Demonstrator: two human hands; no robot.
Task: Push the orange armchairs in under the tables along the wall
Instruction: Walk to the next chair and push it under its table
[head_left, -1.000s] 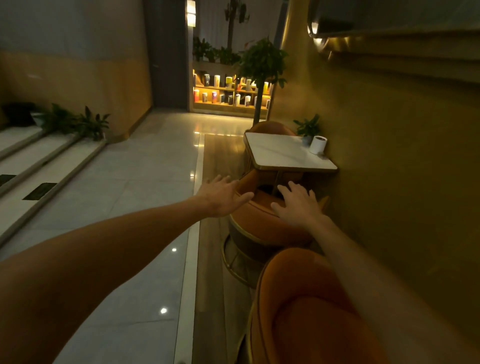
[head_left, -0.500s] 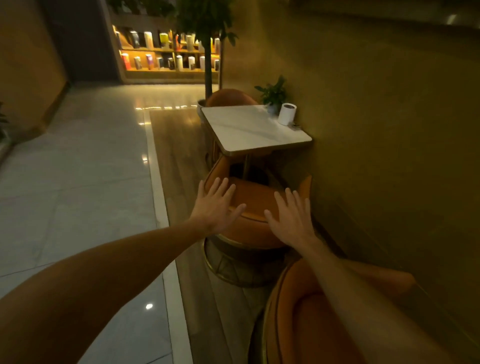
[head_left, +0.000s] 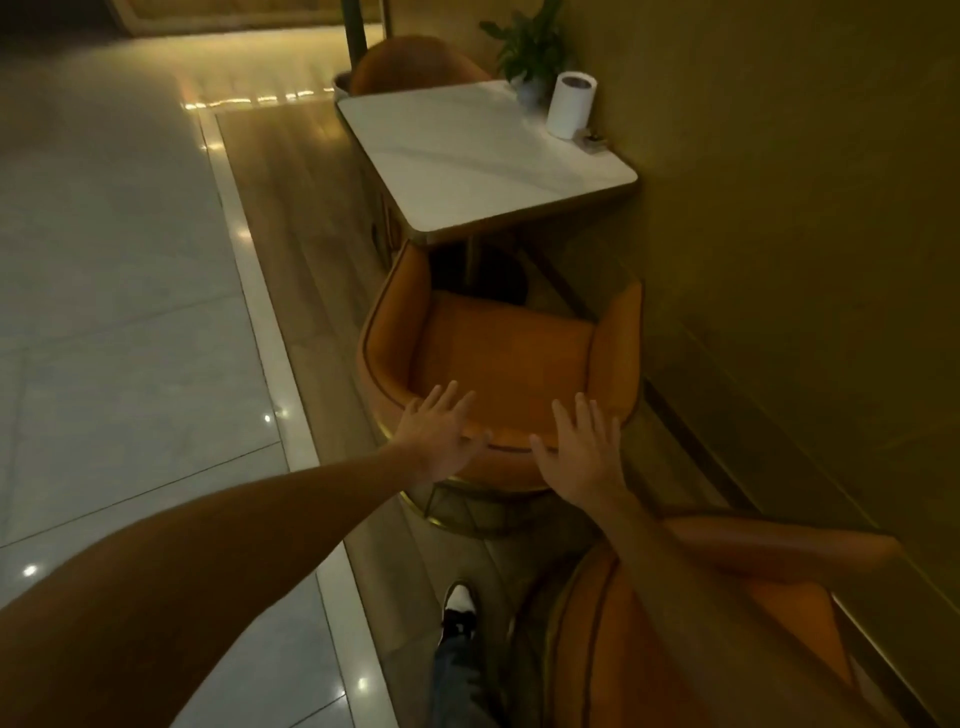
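An orange armchair (head_left: 498, 353) on a gold-trimmed round base stands in front of a white marble-topped table (head_left: 478, 156) set against the wall. The chair's seat faces the table, and its front reaches the table's near edge. My left hand (head_left: 441, 434) lies flat on the left part of the curved backrest, fingers spread. On the right part of the backrest my right hand (head_left: 582, 452) rests the same way. Neither hand wraps around anything. A second orange armchair (head_left: 701, 639) is close below my right arm.
A third orange chair (head_left: 415, 62) stands behind the table. A white paper roll (head_left: 571, 106) and a small potted plant (head_left: 530, 47) sit on the table by the wall (head_left: 805, 208). Wood flooring (head_left: 301, 218) borders pale tiles (head_left: 104, 260) on the left. My shoe (head_left: 460, 608) shows below.
The view has tilted down and closer. Both hands went from hovering near the backrest to lying flat on its top edge. The chair's seat is now visible.
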